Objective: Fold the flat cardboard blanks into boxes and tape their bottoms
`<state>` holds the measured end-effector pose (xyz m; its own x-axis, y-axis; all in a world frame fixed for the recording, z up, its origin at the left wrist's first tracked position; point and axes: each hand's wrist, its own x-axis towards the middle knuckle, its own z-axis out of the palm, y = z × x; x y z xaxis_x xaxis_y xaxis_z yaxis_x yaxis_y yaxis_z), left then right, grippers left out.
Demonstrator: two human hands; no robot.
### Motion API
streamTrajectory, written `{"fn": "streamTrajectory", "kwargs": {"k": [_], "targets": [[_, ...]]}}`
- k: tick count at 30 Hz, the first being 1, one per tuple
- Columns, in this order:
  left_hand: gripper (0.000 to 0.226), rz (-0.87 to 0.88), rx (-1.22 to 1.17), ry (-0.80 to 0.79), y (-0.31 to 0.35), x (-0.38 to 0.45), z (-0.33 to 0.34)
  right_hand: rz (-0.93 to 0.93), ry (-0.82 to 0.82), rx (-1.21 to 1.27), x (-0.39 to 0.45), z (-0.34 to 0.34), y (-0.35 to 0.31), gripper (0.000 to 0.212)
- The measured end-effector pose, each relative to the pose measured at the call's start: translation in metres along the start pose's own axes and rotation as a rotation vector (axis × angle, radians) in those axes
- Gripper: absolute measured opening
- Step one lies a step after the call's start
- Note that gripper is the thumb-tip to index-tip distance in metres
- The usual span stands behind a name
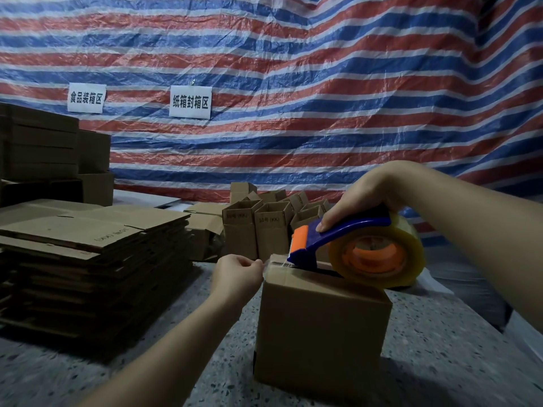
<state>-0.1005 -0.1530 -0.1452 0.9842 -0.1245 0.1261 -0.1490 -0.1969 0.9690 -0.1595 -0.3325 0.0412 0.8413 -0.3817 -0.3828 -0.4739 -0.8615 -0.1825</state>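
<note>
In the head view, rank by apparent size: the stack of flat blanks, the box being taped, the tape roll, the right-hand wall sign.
1. Stack of flat blanks, widest in frame.
2. Box being taped, though its nearness to the camera inflates it.
3. Tape roll.
4. Right-hand wall sign, smallest, but also farthest away.

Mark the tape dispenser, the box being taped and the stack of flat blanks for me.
tape dispenser (349,230): head view, on its blue handle.
box being taped (320,333): head view, on its near side wall.
stack of flat blanks (88,230): head view, on the top sheet.
</note>
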Motion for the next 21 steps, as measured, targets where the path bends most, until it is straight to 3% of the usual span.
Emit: {"fn": "streamTrajectory", "kwargs": {"k": [21], "targets": [[0.035,0.057,0.143,-0.060,-0.007,0.008,0.003,-0.009,-0.016,0.002,0.004,0.001,-0.001,0.057]]}}
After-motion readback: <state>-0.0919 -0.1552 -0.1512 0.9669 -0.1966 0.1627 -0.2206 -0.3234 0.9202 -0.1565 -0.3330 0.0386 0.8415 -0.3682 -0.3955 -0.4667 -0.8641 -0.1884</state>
